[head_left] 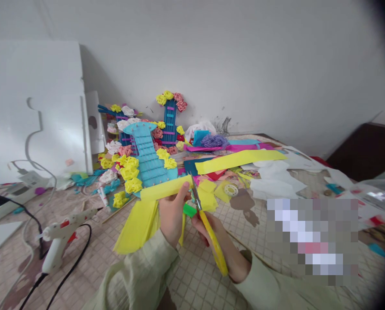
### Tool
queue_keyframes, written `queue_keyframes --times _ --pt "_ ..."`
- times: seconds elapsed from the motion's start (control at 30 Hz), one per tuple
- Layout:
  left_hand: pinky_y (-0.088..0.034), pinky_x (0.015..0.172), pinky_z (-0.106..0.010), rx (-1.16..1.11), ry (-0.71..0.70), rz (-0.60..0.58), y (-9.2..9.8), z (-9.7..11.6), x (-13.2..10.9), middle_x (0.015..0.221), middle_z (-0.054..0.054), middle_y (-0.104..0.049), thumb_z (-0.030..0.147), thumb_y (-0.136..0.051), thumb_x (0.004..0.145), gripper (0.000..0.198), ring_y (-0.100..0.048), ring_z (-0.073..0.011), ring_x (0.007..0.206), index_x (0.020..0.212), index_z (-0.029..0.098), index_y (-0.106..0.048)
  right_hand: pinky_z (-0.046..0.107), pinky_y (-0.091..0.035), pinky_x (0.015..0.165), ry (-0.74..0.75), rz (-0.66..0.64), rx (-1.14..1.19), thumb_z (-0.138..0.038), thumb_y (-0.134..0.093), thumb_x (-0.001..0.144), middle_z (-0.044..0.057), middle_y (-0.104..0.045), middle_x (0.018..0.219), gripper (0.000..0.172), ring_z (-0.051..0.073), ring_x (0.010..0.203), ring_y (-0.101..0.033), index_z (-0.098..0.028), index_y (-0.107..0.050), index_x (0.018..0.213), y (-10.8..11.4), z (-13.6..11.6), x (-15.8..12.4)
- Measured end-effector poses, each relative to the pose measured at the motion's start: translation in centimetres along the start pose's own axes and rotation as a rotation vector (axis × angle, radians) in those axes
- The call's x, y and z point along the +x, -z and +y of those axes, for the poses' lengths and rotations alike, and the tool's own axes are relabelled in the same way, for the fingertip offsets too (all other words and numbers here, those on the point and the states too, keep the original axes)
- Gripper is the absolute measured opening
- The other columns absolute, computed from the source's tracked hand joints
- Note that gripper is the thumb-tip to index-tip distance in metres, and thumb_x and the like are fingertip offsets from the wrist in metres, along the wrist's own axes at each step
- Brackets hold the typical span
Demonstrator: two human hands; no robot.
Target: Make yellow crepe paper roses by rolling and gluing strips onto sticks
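Observation:
My left hand point(173, 215) is closed on a folded strip of yellow crepe paper point(162, 189), its thumb pressed on top near the strip's right end. Yellow scissors point(214, 241) are in my right hand point(212, 228), blades pointing up and away beside that end; whether they touch the paper is hard to tell. A small bright green piece point(189, 210) shows between my hands. Loose yellow paper point(137, 226) hangs or lies below the strip on the left. Just behind is a light blue guitar-shaped piece point(152, 155) edged with yellow paper flowers point(129, 170).
A hot glue gun point(58, 241) with a black cord lies at the left. More flowered guitar shapes point(169, 122) lean at the wall. Behind my right hand are a long yellow strip point(240, 160), a tape roll point(230, 189) and white paper scraps point(276, 181).

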State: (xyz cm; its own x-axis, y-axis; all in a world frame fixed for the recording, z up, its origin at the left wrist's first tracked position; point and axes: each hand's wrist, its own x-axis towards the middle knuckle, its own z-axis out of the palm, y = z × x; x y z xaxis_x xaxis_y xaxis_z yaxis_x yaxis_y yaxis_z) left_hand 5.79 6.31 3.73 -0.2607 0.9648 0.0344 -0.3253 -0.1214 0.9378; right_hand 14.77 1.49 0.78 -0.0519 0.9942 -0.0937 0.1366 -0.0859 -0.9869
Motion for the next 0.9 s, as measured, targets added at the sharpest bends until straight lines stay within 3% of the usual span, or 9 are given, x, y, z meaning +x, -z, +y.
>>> queue_keyframes --times 0.2,0.9 --pt "-0.046 0.057 -0.025 -0.004 0.017 -0.083 0.17 -0.07 -0.01 0.063 -0.002 -0.059 0.032 -0.069 0.059 0.024 -0.054 -0.0118 0.057 0.072 0.013 -0.061 0.023 -0.024 0.042 0.024 -0.001 0.004 -0.038 -0.05 0.076 -0.007 -0.035 0.048 0.024 0.007 0.041 -0.031 -0.017 -0.043 0.066 -0.1 0.19 0.06" --pt "-0.043 0.055 -0.024 0.115 0.001 -0.097 0.37 -0.27 0.11 0.058 -0.001 -0.058 0.035 -0.068 0.06 0.024 -0.053 -0.0128 0.054 0.067 0.013 -0.061 0.022 -0.024 0.041 0.001 0.001 0.029 -0.039 -0.051 0.075 -0.008 -0.033 0.046 0.024 0.007 0.04 -0.03 -0.018 -0.043 0.067 -0.07 0.39 0.16"
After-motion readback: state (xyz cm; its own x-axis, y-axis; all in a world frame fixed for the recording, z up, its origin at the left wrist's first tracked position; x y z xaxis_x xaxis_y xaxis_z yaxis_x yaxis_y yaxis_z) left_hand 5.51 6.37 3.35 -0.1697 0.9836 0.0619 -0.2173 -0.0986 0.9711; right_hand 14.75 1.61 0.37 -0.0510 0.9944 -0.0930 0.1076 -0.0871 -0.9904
